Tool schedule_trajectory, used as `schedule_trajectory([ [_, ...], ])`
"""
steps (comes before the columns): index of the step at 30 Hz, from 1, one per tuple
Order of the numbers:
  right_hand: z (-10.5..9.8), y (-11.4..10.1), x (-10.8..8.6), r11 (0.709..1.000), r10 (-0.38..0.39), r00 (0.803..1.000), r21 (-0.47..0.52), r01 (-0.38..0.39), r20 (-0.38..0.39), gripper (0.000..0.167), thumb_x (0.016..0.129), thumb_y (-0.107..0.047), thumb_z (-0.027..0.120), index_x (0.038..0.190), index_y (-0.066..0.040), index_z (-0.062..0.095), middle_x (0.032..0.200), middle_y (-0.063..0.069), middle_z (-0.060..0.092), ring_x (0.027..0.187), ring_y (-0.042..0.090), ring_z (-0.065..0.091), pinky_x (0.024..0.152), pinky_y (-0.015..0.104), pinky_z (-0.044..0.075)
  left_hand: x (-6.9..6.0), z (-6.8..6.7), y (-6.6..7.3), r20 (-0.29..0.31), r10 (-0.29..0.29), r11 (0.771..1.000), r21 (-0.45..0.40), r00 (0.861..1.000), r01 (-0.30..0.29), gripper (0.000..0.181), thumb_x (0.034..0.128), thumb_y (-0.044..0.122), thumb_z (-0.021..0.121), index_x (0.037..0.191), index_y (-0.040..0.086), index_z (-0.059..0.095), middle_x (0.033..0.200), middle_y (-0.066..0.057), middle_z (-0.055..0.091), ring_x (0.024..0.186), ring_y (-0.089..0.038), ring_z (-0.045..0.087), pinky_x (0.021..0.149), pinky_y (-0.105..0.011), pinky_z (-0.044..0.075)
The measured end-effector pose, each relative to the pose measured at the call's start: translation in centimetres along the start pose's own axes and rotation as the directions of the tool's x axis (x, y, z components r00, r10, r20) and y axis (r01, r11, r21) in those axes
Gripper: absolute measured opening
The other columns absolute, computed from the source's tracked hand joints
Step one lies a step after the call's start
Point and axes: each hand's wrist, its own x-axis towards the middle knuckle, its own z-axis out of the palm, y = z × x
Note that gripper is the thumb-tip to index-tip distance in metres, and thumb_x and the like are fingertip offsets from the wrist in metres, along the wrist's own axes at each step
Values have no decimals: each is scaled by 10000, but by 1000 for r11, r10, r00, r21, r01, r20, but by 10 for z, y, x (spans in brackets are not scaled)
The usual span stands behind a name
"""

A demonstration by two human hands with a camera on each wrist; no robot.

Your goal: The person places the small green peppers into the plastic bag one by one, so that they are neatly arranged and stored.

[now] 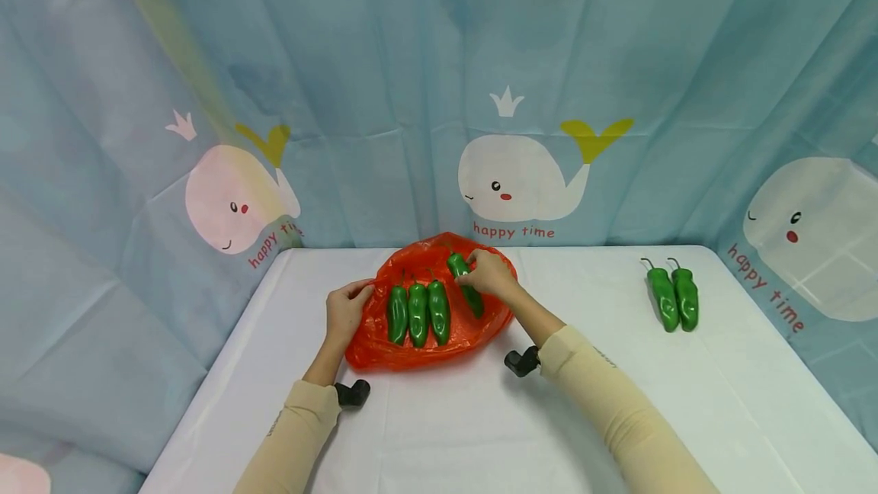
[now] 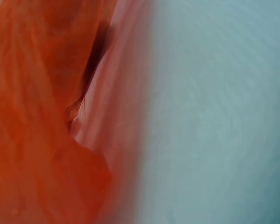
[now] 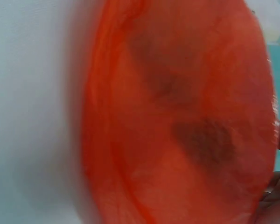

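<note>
An open red plastic bag [image 1: 411, 359] lies on the table with three green peppers [image 1: 418, 315] side by side in it. The left hand [image 1: 344, 315] pinches the bag's left edge. Inside the bag's right part, the right hand [image 1: 490, 274] holds a fourth green pepper [image 1: 473, 300], tilted, between thumb and fingers. In the left wrist view the red bag [image 2: 32, 140] fills the left side and the hand is out of sight. The right wrist view shows the bag [image 3: 177, 140] close up, with fingers [image 3: 275, 193] at its right edge.
Two more green peppers [image 1: 663, 299] lie together on the right of the white table [image 1: 439, 425]. A blue curtain [image 1: 384, 97] with whale prints hangs behind. Black wrist devices [image 1: 354, 393] sit at both sleeves.
</note>
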Motion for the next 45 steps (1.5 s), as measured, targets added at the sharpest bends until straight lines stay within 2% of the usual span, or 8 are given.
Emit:
schedule_trajectory([
  [7, 13, -2, 4, 999, 31, 999, -21, -30, 44, 459, 827, -229, 776, 1172, 21, 605, 1112, 146, 667, 922, 228, 607, 802, 346, 556, -1, 0, 1, 4, -2, 1000, -6, 1000, 2, 266, 949, 208, 640, 1117, 23, 729, 1110, -188, 718, 1037, -277, 644, 745, -48, 438],
  [15, 24, -3, 6, 996, 78, 995, -51, -75, 60, 341, 806, -220, 797, 997, -3, 616, 945, 115, 657, 833, 208, 596, 705, 303, 558, -1, 1, 0, 1, -21, 999, -37, 1000, 21, 253, 939, 190, 653, 1101, 14, 733, 1096, -197, 719, 1017, -260, 640, 722, -48, 448],
  [19, 30, -2, 6, 993, 96, 993, -81, -90, 67, 356, 800, -223, 804, 1010, -5, 615, 946, 111, 649, 842, 209, 583, 740, 325, 554, -1, 1, 0, 7, -22, 999, -34, 1000, 22, 261, 942, 201, 650, 1108, 17, 732, 1103, -196, 717, 1021, -265, 640, 727, -46, 446],
  [28, 38, -3, 5, 982, 84, 994, -177, -70, 69, 432, 799, -284, 803, 1067, 9, 632, 1044, 136, 679, 933, 231, 601, 870, 380, 532, -1, 1, 0, 7, -27, 999, -36, 1000, 27, 267, 941, 215, 652, 1113, 26, 733, 1106, -191, 718, 1027, -261, 640, 735, -51, 448],
  [37, 25, -8, 3, 990, 44, 997, -136, -35, 64, 407, 842, -270, 763, 1103, 7, 620, 990, 116, 672, 852, 208, 594, 789, 347, 553, 1, 0, 0, 12, -17, 1000, -13, 1000, 17, 271, 944, 228, 648, 1114, 34, 734, 1104, -183, 720, 1022, -258, 641, 734, -57, 443],
  [43, 7, -9, 2, 991, -32, 999, -130, 35, 24, 434, 871, -268, 727, 1185, 13, 622, 1136, 158, 684, 1030, 302, 641, 887, 425, 530, 2, 0, 0, 11, -22, 1000, -6, 1000, 22, 271, 943, 217, 649, 1113, 23, 731, 1106, -194, 716, 1024, -260, 638, 726, -53, 431],
  [45, -1, -7, 1, 992, -53, 999, -116, 53, -2, 425, 879, -259, 717, 1195, 11, 628, 1141, 163, 688, 991, 298, 653, 865, 425, 535, 1, 0, 0, 13, -24, 1000, -6, 1000, 25, 270, 944, 215, 649, 1114, 23, 731, 1106, -195, 716, 1027, -262, 639, 727, -51, 430],
])
